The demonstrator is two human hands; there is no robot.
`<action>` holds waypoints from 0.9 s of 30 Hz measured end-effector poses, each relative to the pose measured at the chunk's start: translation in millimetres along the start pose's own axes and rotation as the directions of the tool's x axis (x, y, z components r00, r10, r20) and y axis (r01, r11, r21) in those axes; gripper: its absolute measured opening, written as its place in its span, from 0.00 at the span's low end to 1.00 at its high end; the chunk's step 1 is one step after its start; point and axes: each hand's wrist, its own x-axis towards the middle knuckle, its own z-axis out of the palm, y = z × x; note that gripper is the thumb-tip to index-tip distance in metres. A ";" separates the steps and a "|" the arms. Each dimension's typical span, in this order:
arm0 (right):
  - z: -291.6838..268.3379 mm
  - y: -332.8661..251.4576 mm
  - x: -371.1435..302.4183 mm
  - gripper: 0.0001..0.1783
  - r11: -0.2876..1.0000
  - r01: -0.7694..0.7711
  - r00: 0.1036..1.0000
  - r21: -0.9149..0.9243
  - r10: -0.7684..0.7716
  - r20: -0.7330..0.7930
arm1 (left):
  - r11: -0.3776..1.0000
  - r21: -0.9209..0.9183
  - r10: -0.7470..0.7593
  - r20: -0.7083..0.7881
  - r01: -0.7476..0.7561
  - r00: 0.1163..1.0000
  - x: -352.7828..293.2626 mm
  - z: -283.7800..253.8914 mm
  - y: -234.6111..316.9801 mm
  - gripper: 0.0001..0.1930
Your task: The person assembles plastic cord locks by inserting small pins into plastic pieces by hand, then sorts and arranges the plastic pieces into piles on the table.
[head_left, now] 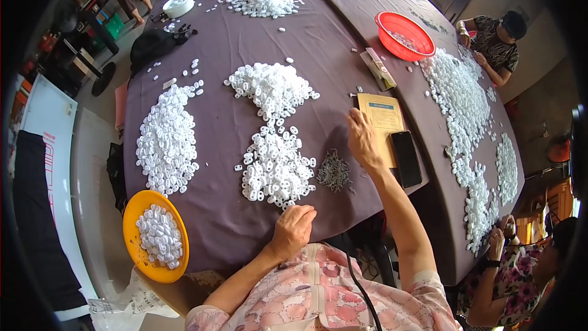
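Observation:
My left hand (294, 230) is closed at the near edge of a heap of small white oval plastic pieces with holes (278, 168). Its fingertips are pinched together; what they hold, if anything, is hidden. My right hand (365, 138) reaches forward over the left side of a brown paper envelope (381, 113), fingers curled together, and I cannot make out anything in them. Between my hands lies a small pile of thin grey metal bits, possibly screws (334, 171). A black phone (406, 159) rests partly on the envelope.
An orange plate of white pieces (184, 227) sits at the near left corner. More heaps of white pieces (168, 141) lie left, ahead and along the right-hand table. A red basket (383, 23) stands beyond the envelope. Two people (499, 40) sit along the right side.

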 end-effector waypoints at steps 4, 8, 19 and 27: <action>12.0 3.9 21.2 0.14 0.960 0.036 0.974 -0.278 0.029 0.225 | 1.000 0.017 0.007 0.037 -0.008 0.999 1.1 -1.0 -2.5 0.11; 14.2 22.5 29.3 0.13 0.924 0.085 0.967 -0.373 0.014 0.255 | 1.000 -0.002 -0.001 0.073 0.001 0.997 4.1 -1.4 -3.4 0.11; -5.5 -17.1 -6.2 0.06 0.987 0.085 0.978 -0.136 -0.056 0.202 | 0.998 -0.003 -0.067 0.055 0.068 0.996 4.1 0.9 -5.2 0.10; -15.4 5.6 16.8 0.17 0.966 -0.065 0.974 -0.252 0.116 0.193 | 0.996 -0.013 -0.082 0.061 0.083 0.995 5.8 0.4 -4.5 0.10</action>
